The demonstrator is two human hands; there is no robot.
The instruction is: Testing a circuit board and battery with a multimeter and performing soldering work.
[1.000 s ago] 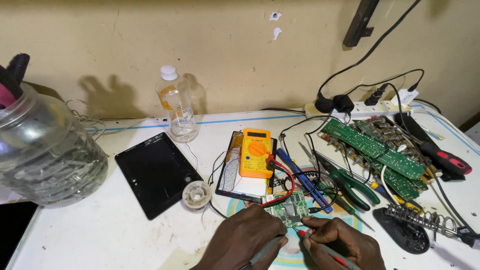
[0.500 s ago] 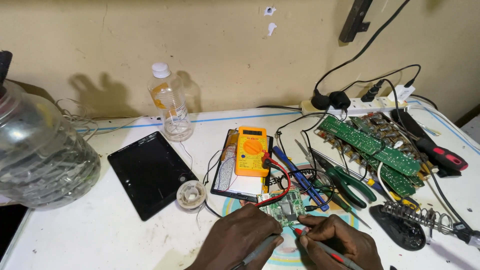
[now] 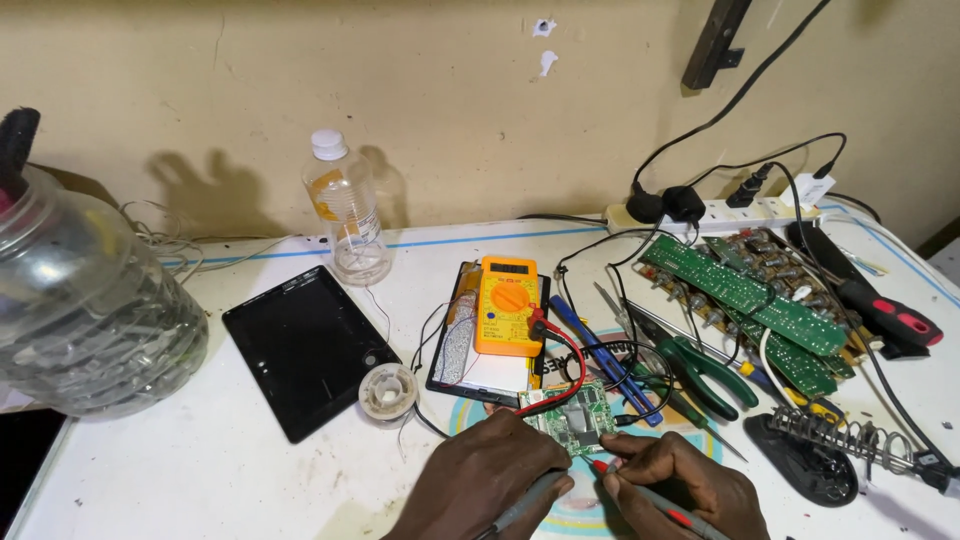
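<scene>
My left hand grips a grey-black multimeter probe at the bottom of the view. My right hand grips a red probe; its tip points at a small green circuit board lying on the white table just beyond both hands. Red and black leads run from the board area up to an orange multimeter, which lies on an opened tablet.
A black tablet and a solder spool lie left. A big clear jar stands far left, a plastic bottle at the back. Pliers, screwdrivers, long green circuit boards, a soldering-iron stand and a power strip fill the right.
The view has shifted slightly. My hands stay at the small board with both probes; nothing else has visibly moved.
</scene>
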